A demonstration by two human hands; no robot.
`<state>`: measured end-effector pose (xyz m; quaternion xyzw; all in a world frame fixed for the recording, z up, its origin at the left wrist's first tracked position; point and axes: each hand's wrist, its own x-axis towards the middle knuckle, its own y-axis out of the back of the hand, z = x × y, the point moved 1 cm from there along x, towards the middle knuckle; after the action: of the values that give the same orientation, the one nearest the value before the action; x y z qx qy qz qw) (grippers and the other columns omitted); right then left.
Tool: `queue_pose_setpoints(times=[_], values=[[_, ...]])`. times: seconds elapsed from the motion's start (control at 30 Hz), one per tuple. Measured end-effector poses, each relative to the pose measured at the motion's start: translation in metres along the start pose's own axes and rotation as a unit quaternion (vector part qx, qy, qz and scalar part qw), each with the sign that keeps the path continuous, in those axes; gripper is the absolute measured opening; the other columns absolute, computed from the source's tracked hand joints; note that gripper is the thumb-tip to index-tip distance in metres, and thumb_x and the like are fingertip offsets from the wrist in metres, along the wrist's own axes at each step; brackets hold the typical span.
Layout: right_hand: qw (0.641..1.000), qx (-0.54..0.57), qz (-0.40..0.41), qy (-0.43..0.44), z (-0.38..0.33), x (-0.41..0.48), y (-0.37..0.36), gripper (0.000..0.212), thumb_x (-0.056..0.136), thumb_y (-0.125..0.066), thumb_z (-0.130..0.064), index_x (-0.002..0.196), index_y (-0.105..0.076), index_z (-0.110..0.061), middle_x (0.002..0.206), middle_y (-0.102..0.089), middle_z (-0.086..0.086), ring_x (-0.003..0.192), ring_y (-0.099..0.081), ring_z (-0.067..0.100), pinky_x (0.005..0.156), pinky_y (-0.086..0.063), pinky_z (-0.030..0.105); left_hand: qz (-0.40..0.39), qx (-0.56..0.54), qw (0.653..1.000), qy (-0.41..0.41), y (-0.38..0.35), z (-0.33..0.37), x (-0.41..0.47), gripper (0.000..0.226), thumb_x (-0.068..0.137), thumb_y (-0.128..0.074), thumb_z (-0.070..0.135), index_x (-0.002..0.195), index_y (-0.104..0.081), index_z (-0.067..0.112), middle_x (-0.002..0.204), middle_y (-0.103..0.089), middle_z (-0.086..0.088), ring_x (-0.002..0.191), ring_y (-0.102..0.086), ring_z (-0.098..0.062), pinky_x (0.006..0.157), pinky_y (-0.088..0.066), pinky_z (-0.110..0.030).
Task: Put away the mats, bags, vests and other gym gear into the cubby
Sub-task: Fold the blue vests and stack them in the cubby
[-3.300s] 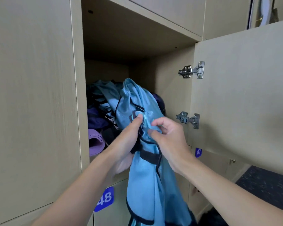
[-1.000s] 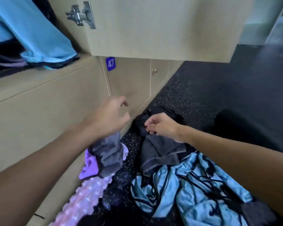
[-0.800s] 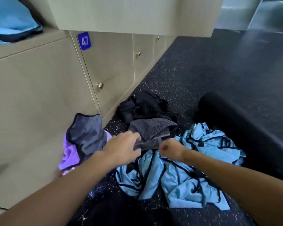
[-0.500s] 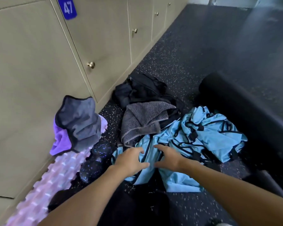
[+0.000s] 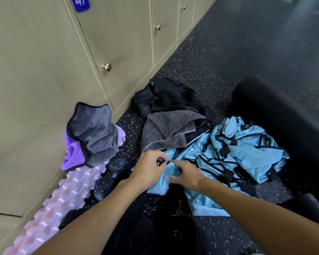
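Note:
A heap of light blue vests with black trim point(image 5: 238, 153) lies on the dark speckled floor. My left hand point(image 5: 149, 168) pinches the black edge of the nearest vest, and my right hand point(image 5: 186, 174) grips the same vest just beside it. Behind the heap lie a grey striped towel point(image 5: 166, 131) and a black bag point(image 5: 166, 96). A pink ridged foam roller point(image 5: 63, 197) leans along the locker base, with a grey and purple cloth point(image 5: 92, 133) draped on its far end. A black rolled mat point(image 5: 276, 115) lies to the right.
Beige locker doors with brass knobs point(image 5: 106, 66) line the left side; a blue tag reading 47 point(image 5: 80, 3) sits at the top. A dark speckled ball-like roller point(image 5: 109, 173) rests between the pink roller and the vests. Another dark mat edge point(image 5: 307, 205) shows at lower right.
I turned from the open cubby, where a blue vest now rests, down to the floor. Both hands dropped onto the vest heap and closed on the nearest vest's edge.

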<state>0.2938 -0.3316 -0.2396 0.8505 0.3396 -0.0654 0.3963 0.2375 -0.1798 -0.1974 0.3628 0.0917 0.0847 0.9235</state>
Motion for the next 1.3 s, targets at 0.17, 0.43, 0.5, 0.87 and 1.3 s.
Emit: queue_pose_setpoints(times=[0.17, 0.43, 0.5, 0.87, 1.3], values=[[0.975, 0.183, 0.092, 0.083, -0.052, 0.002, 0.022, 0.004, 0.085, -0.073, -0.013, 0.086, -0.070, -0.016, 0.080, -0.071, 0.002, 0.072, -0.059, 0.010, 0.072, -0.051, 0.032, 0.070, -0.035, 0.996, -0.050, 0.063, 0.021, 0.005, 0.026, 0.082, -0.067, 0.001, 0.084, -0.070, 0.027, 0.080, -0.067, 0.018, 0.077, -0.060, 0.000, 0.075, -0.048, -0.017], [0.920, 0.249, 0.157, 0.258, -0.175, -0.017, 0.080, 0.024, 0.085, -0.068, 0.000, 0.104, -0.068, -0.015, 0.083, -0.068, -0.004, 0.073, -0.062, 0.004, 0.068, -0.050, 0.018, 0.158, -0.065, 0.981, -0.096, 0.191, 0.074, 0.002, 0.036, 0.083, -0.068, -0.006, 0.077, -0.064, 0.029, 0.079, -0.066, 0.014, 0.070, -0.059, 0.010, 0.072, -0.044, -0.007], [0.903, 0.265, 0.162, 0.298, -0.208, -0.021, 0.094, 0.023, 0.088, -0.066, -0.002, 0.104, -0.068, -0.017, 0.089, -0.070, -0.007, 0.079, -0.064, 0.003, 0.073, -0.052, 0.020, 0.184, -0.078, 0.974, -0.106, 0.224, 0.094, -0.004, 0.030, 0.082, -0.066, -0.011, 0.079, -0.066, 0.018, 0.076, -0.065, 0.009, 0.062, -0.058, 0.012, 0.066, -0.044, -0.005], [0.853, 0.262, 0.107, 0.439, -0.378, -0.047, 0.109, 0.036, 0.081, -0.076, -0.009, 0.111, -0.061, -0.022, 0.099, -0.072, -0.003, 0.089, -0.069, 0.010, 0.081, -0.055, 0.027, 0.327, -0.085, 0.924, -0.179, 0.364, 0.155, -0.069, 0.024, 0.083, -0.071, -0.004, 0.078, -0.066, 0.019, 0.072, -0.063, 0.003, 0.069, -0.056, -0.009, 0.071, -0.049, -0.023], [0.784, 0.292, 0.106, 0.538, -0.507, -0.071, 0.141, 0.031, 0.083, -0.073, -0.013, 0.107, -0.060, -0.027, 0.103, -0.071, -0.004, 0.098, -0.069, 0.015, 0.091, -0.055, 0.045, 0.178, -0.293, 0.939, -0.036, 0.422, 0.135, -0.128, 0.034, 0.091, -0.049, 0.065, 0.123, -0.052, 0.055, 0.118, -0.070, 0.020, 0.105, -0.071, -0.015, 0.080, -0.056, -0.059]])
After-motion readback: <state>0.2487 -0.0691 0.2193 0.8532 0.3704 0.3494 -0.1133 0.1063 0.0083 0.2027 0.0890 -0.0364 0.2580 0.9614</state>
